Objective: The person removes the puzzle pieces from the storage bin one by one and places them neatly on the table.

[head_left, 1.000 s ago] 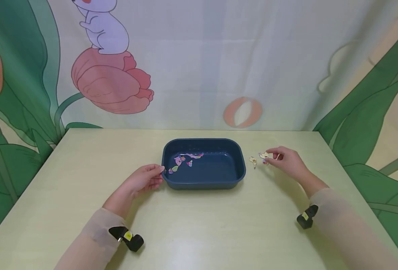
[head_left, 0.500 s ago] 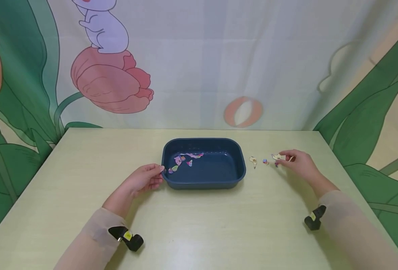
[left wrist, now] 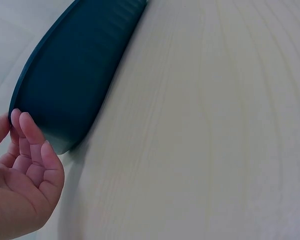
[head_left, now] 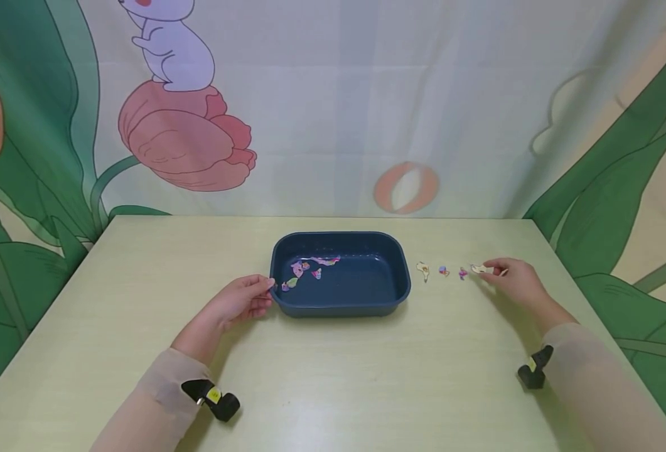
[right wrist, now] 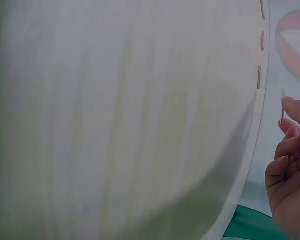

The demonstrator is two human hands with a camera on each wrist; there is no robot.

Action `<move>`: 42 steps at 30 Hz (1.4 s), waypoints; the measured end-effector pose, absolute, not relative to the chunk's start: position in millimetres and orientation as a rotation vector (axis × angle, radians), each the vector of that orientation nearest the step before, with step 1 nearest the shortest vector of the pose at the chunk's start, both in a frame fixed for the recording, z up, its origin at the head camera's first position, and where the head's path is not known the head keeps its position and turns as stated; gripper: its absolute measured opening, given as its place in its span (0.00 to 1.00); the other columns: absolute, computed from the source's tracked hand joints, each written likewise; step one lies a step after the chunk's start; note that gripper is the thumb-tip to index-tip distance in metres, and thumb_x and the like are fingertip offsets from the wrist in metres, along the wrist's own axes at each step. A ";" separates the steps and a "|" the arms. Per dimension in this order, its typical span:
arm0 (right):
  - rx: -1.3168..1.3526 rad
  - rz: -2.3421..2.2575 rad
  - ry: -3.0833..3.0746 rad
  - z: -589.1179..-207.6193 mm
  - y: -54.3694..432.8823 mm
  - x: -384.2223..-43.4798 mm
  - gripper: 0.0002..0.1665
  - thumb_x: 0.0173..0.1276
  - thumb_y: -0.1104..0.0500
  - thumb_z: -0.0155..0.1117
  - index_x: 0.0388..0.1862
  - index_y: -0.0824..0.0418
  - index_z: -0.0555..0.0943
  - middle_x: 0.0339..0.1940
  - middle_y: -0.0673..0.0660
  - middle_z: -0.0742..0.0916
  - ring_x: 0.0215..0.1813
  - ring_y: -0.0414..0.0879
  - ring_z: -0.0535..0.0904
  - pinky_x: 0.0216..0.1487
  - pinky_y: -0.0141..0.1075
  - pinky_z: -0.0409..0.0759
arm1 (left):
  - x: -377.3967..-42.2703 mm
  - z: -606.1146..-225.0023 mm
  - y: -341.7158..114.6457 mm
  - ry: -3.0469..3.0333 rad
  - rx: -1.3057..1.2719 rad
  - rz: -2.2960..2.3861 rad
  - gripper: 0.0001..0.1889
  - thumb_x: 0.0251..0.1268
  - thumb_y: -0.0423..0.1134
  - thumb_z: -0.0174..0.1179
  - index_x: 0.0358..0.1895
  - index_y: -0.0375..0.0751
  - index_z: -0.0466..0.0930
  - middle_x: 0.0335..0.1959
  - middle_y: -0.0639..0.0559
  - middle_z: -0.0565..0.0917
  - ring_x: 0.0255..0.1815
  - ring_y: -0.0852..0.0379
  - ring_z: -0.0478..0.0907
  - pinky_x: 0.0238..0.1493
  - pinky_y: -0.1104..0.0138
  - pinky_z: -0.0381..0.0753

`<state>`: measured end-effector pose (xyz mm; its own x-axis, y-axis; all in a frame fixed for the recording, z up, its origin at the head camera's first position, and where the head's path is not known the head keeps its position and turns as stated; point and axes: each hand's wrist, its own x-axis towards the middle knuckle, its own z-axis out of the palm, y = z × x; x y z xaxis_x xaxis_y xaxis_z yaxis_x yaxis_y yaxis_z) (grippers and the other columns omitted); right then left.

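My left hand (head_left: 242, 300) pinches the left rim of a dark blue rectangular tray (head_left: 338, 311); thumb and fingertips meet on that rim in the left wrist view. Inside the tray, towards its left, lie several small colourful flat cut-out pieces (head_left: 297, 270). To the right of the tray, my right hand (head_left: 518, 282) holds a pale flat cut-out piece (head_left: 477, 269) between thumb and fingertips. Seen from the right wrist, this held piece (right wrist: 283, 102) shows only its thin edge. A pale piece (head_left: 423, 271), a blue-and-red piece (head_left: 443, 271) and a purplish piece (head_left: 463, 274) form a row between tray and hand.
Everything stands on a light wooden table (head_left: 338, 383). Behind its far edge hangs a curtain (head_left: 310, 125) printed with flowers, leaves and a white animal. Each sleeve carries a small black camera, such as the left one (head_left: 222, 405).
My right hand has moved right along the row with the pale piece. The blue-and-red and purplish pieces, earlier covered or close to its fingers, now lie uncovered. Left hand and tray stay put.
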<state>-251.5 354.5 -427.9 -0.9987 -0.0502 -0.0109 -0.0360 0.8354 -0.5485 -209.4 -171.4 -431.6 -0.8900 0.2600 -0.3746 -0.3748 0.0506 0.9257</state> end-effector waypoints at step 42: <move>0.171 -1.057 2.824 -431.8 366.1 -253.9 0.35 0.66 0.48 0.60 0.65 0.67 0.67 0.45 0.62 0.74 0.45 0.54 0.66 0.35 0.36 0.67 | -209.6 -428.3 -172.3 1.851 -0.121 1.905 0.11 0.71 0.43 0.51 0.38 0.37 0.71 0.26 0.53 0.77 0.28 0.60 0.76 0.35 0.69 0.77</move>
<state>-253.9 366.1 -431.8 -0.9862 0.0634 -0.1527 0.1481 0.7495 -0.6453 -209.6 -172.3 -428.3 -0.8819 0.2725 -0.3847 -0.3923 0.0284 0.9194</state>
